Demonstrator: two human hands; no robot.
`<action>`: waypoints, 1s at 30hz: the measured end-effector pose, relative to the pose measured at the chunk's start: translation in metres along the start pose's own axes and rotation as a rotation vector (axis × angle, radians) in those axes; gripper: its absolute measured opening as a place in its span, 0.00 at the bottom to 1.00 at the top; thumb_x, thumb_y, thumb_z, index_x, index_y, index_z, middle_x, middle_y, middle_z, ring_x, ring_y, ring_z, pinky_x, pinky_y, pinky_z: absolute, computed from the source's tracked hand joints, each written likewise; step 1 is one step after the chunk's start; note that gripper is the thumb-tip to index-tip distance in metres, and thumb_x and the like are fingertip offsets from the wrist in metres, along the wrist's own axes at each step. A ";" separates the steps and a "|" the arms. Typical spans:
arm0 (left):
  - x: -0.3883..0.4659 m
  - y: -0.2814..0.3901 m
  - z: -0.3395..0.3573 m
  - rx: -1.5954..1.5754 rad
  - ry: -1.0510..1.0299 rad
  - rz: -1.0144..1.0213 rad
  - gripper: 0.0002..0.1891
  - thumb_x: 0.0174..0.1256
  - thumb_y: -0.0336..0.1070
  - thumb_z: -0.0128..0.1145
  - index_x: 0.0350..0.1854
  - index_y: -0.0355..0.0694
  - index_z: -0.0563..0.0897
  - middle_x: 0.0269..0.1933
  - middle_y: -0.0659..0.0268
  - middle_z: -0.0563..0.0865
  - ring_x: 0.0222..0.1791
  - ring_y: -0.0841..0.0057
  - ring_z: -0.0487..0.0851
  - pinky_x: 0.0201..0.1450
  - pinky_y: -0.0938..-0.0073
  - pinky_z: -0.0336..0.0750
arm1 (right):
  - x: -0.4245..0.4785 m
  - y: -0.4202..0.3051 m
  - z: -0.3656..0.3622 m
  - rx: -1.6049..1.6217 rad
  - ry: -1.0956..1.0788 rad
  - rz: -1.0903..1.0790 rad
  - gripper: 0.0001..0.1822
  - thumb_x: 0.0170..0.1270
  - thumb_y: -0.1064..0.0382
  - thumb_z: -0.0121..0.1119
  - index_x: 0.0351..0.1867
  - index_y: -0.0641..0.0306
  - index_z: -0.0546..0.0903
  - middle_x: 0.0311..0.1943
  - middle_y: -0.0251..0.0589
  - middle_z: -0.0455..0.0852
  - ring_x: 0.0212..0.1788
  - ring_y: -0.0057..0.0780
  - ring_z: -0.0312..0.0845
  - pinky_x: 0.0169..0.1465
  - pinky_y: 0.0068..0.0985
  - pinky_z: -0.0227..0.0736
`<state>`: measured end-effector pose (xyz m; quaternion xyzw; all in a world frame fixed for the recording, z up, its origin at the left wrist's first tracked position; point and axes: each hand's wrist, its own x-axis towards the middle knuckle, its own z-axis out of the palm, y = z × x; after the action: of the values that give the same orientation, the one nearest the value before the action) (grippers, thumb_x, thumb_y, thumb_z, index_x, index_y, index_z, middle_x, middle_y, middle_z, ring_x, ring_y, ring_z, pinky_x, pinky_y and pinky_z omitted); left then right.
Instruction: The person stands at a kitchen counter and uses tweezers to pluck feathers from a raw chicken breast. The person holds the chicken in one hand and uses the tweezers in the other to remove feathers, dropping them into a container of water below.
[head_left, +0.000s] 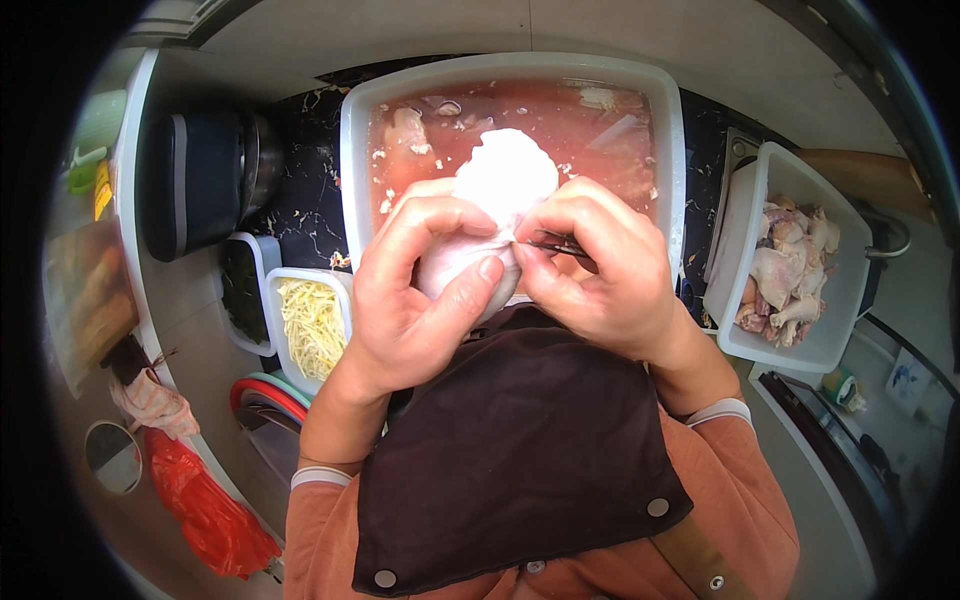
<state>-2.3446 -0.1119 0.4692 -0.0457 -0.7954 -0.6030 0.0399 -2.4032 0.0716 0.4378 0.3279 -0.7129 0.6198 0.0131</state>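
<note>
My left hand (420, 292) grips a pale, rounded piece of raw meat, apparently poultry (506, 176). Its upper part is washed out by glare. Close against it, my right hand (600, 262) pinches a thin dark tool (556, 244), whose tip is hidden by the fingers. Thumb and forefinger of both hands meet at a fold in the meat's surface. Beneath the hands stands a large white plastic basin (510, 64) of reddish water. Pale pieces of meat (406, 133) and small white bits lie in that water.
At right, a white plastic bin (832, 319) holds raw chicken pieces (791, 266) beside a faucet (892, 246). To the left are a tub of pale yellow shreds (311, 326), another of dark greens (241, 289) and a dark appliance (202, 187). A red plastic bag (210, 510) hangs lower left.
</note>
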 end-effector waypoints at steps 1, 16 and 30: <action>0.002 0.001 -0.002 0.076 -0.010 0.030 0.12 0.58 0.23 0.65 0.44 0.33 0.81 0.44 0.57 0.83 0.52 0.66 0.78 0.58 0.67 0.72 | 0.000 0.000 -0.001 0.022 -0.022 0.026 0.13 0.52 0.76 0.67 0.40 0.69 0.81 0.32 0.45 0.82 0.30 0.35 0.83 0.33 0.28 0.79; 0.006 0.002 0.003 0.150 -0.003 0.057 0.09 0.56 0.25 0.68 0.39 0.35 0.84 0.43 0.55 0.84 0.55 0.57 0.79 0.57 0.62 0.74 | 0.005 -0.009 -0.010 0.111 -0.109 0.196 0.09 0.57 0.75 0.65 0.37 0.71 0.78 0.31 0.45 0.81 0.29 0.32 0.80 0.33 0.28 0.76; 0.006 0.002 -0.001 0.217 -0.045 0.063 0.09 0.53 0.24 0.68 0.37 0.34 0.82 0.47 0.51 0.81 0.54 0.59 0.79 0.55 0.65 0.75 | 0.004 -0.008 -0.007 0.016 -0.076 0.042 0.11 0.51 0.76 0.66 0.37 0.68 0.79 0.30 0.44 0.81 0.27 0.37 0.81 0.30 0.29 0.76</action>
<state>-2.3505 -0.1123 0.4722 -0.0794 -0.8549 -0.5107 0.0456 -2.4054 0.0754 0.4481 0.3360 -0.7146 0.6128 -0.0297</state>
